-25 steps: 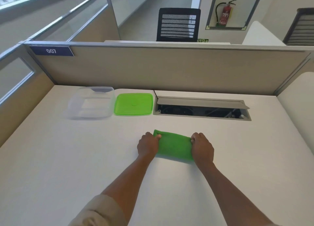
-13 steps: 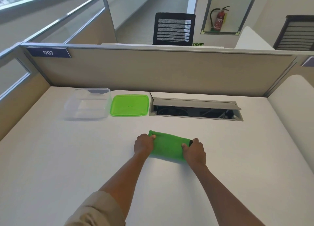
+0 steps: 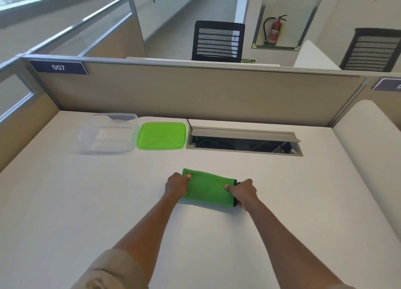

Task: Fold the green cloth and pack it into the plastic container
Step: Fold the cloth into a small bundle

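Note:
The green cloth (image 3: 207,188) lies folded into a small rectangle on the white desk, with a dark trim along its right edge. My left hand (image 3: 176,185) pinches its left end, thumb on top. My right hand (image 3: 242,192) grips its right end the same way. The clear plastic container (image 3: 108,133) stands open at the back left of the desk, with nothing in it. Its green lid (image 3: 161,136) lies flat just to the right of it.
A cable tray (image 3: 244,142) with its flap raised is sunk into the desk behind the cloth. A beige partition (image 3: 195,93) closes the far edge, with lower panels on the left and a rounded white panel (image 3: 368,141) on the right.
Both hands keep their hold on the cloth's ends. The right hand has shifted slightly outward and the dark trim on that edge now shows. The view has drifted a little.

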`<action>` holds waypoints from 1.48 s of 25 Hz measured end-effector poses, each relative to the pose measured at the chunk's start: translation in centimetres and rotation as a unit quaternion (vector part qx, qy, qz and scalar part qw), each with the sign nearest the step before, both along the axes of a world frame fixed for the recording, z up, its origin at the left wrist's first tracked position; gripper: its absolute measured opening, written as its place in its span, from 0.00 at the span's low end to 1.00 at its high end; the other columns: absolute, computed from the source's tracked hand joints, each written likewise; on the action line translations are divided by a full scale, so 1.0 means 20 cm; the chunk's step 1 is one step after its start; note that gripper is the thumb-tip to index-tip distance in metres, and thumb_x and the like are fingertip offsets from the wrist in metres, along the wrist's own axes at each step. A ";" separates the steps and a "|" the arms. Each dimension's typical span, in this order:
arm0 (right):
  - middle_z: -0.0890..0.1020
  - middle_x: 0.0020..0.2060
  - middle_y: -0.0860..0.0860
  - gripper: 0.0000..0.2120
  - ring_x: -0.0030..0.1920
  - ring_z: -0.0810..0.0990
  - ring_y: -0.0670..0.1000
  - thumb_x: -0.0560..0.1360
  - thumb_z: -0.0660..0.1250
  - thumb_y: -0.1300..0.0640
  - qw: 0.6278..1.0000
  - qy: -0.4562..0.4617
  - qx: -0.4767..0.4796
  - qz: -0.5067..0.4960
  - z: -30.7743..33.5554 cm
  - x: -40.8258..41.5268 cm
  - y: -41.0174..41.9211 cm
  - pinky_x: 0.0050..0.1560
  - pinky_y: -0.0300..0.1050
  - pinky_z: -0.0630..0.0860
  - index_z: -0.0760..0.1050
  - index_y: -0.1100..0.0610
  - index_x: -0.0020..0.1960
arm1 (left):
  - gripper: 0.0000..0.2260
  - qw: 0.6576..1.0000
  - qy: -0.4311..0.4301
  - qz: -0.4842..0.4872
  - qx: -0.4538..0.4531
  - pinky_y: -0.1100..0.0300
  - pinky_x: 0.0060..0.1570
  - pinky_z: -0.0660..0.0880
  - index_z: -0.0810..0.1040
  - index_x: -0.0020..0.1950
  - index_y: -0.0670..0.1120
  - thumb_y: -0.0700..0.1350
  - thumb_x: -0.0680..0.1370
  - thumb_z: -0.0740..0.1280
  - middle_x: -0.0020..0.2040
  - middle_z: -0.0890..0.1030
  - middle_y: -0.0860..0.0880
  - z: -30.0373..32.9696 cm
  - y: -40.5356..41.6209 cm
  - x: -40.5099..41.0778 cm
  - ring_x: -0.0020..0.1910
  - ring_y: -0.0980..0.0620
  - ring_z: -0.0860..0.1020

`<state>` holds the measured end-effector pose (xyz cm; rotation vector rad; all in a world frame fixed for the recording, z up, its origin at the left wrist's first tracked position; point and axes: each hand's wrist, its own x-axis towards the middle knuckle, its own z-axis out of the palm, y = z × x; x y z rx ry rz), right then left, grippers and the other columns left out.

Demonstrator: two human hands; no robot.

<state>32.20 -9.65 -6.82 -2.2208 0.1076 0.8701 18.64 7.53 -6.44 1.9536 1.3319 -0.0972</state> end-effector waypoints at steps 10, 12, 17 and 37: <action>0.82 0.50 0.60 0.19 0.46 0.82 0.59 0.68 0.78 0.55 0.994 0.085 0.074 0.001 0.03 -0.07 -0.02 0.32 0.46 0.77 0.75 0.63 0.52 | 0.18 0.998 -0.048 0.036 -0.025 0.54 0.45 0.68 0.72 0.54 0.40 0.55 0.82 0.57 0.54 0.78 0.40 -0.01 -0.03 -0.16 0.47 0.43 0.73; 0.82 0.48 0.60 0.19 0.45 0.82 0.60 0.68 0.78 0.54 0.994 0.085 0.070 0.017 0.05 -0.10 -0.02 0.32 0.46 0.77 0.75 0.64 0.51 | 0.16 0.996 -0.068 0.044 -0.021 0.54 0.44 0.67 0.70 0.50 0.42 0.55 0.81 0.57 0.51 0.77 0.42 -0.01 -0.03 -0.21 0.47 0.43 0.73; 0.82 0.48 0.60 0.18 0.45 0.83 0.60 0.68 0.78 0.54 0.993 0.072 0.089 0.037 0.07 -0.17 0.03 0.32 0.47 0.78 0.76 0.64 0.51 | 0.16 0.992 -0.116 0.054 -0.003 0.55 0.35 0.66 0.69 0.45 0.42 0.55 0.81 0.60 0.42 0.75 0.45 -0.01 0.00 -0.34 0.42 0.45 0.72; 0.83 0.47 0.61 0.12 0.43 0.85 0.59 0.69 0.73 0.59 0.983 0.055 0.160 0.076 0.32 -0.57 0.96 0.32 0.46 0.80 0.78 0.63 0.50 | 0.17 0.979 -0.161 0.107 0.065 0.55 0.36 0.66 0.73 0.48 0.42 0.56 0.80 0.62 0.43 0.78 0.44 0.21 0.84 -0.83 0.44 0.44 0.74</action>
